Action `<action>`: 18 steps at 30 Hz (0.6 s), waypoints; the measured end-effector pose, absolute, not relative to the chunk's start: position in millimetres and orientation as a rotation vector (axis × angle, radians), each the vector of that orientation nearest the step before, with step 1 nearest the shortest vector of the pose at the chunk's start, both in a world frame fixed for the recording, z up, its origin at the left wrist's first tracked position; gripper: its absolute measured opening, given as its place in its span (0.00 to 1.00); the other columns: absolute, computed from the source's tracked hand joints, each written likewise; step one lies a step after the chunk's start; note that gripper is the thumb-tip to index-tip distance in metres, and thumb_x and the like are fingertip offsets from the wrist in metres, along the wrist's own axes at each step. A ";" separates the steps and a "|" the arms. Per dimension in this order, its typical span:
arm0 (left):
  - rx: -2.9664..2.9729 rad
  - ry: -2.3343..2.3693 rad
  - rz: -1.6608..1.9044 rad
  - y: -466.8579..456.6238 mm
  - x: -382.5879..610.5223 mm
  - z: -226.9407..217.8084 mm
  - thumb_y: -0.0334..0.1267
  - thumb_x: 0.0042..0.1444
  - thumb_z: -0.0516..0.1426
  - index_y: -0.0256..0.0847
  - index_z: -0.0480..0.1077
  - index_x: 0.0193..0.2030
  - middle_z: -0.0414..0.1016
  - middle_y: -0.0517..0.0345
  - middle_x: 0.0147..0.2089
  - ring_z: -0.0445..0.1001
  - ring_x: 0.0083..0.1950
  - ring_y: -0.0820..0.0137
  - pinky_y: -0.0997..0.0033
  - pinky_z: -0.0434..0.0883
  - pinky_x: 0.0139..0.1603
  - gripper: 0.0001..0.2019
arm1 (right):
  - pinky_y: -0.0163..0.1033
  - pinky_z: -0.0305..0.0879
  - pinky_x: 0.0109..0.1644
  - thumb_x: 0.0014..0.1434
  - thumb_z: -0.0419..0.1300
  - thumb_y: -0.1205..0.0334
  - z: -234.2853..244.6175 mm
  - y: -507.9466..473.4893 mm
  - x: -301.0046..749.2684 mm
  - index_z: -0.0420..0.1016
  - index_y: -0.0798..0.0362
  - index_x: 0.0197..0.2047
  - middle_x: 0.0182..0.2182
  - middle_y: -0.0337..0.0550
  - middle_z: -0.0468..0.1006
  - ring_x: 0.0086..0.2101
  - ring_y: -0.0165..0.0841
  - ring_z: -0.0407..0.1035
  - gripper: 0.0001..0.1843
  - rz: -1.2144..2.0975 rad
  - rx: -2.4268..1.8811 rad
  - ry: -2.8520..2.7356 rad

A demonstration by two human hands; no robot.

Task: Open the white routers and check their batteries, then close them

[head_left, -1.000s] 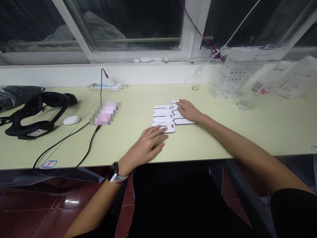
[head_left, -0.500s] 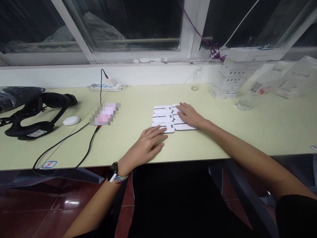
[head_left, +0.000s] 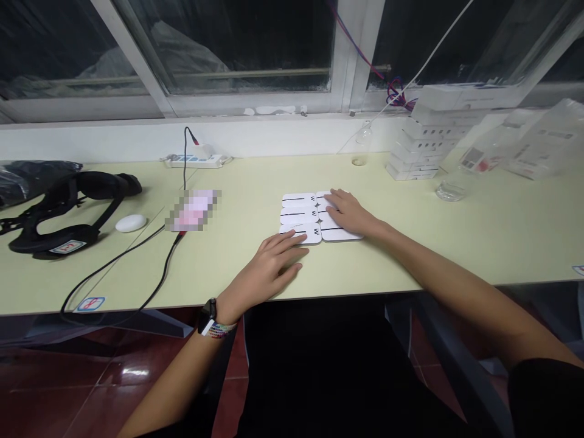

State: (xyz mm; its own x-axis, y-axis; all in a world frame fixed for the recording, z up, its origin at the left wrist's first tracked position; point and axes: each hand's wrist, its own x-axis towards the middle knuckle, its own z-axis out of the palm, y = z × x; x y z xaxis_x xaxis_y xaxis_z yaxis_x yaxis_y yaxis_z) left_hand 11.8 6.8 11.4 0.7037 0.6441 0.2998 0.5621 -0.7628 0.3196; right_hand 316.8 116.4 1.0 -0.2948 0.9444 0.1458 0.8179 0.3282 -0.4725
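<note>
Seen remotely through the head camera, six white round-cornered cards (head_left: 292,212) lie flat near the middle of the pale desk (head_left: 246,182), in two adjoining columns of three. In the left column, I can make out a black line and a W-like mark on each card. The left hand (head_left: 271,258) is palm down, its fingers extended and spread, the fingertips on the nearest card of that column; it grasps nothing. A dark watch (head_left: 208,312) and a beaded bracelet (head_left: 221,330) encircle its wrist. The right hand (head_left: 350,213), also palm down with fingers outstretched, lies over the right column and partly covers its cards; I see nothing gripped, though its underside is hidden. To the left I note a pixelated device (head_left: 194,210) and a white oval object (head_left: 131,223); to the right, stacked white boxes (head_left: 415,152).
</note>
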 end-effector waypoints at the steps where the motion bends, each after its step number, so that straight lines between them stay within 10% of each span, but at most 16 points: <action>1: 2.702 0.974 0.593 6.6 11.9 11.7 0.39 0.79 0.54 0.47 0.75 0.71 0.67 0.52 0.80 0.58 0.85 0.51 0.38 0.61 0.82 0.18 | 0.65 0.44 0.83 0.79 0.47 0.47 0.4 116.6 316.8 0.66 0.50 0.78 0.82 0.53 0.57 0.81 0.54 0.46 0.32 0.429 -1.558 -2.207; 12: 2.706 0.987 0.575 6.8 12.1 11.9 0.39 0.80 0.54 0.47 0.75 0.71 0.67 0.53 0.81 0.57 0.85 0.52 0.40 0.60 0.82 0.18 | 0.68 0.45 0.83 0.78 0.52 0.50 2.6 113.8 321.1 0.70 0.51 0.75 0.81 0.56 0.59 0.81 0.53 0.43 0.29 0.436 -1.485 -2.111; 18: 2.709 0.988 0.560 7.7 12.2 11.5 0.39 0.80 0.54 0.46 0.75 0.70 0.67 0.53 0.81 0.57 0.85 0.52 0.40 0.60 0.82 0.18 | 0.68 0.64 0.74 0.76 0.55 0.59 9.3 79.2 339.6 0.81 0.49 0.58 0.67 0.57 0.78 0.71 0.53 0.66 0.16 0.098 -1.133 -2.164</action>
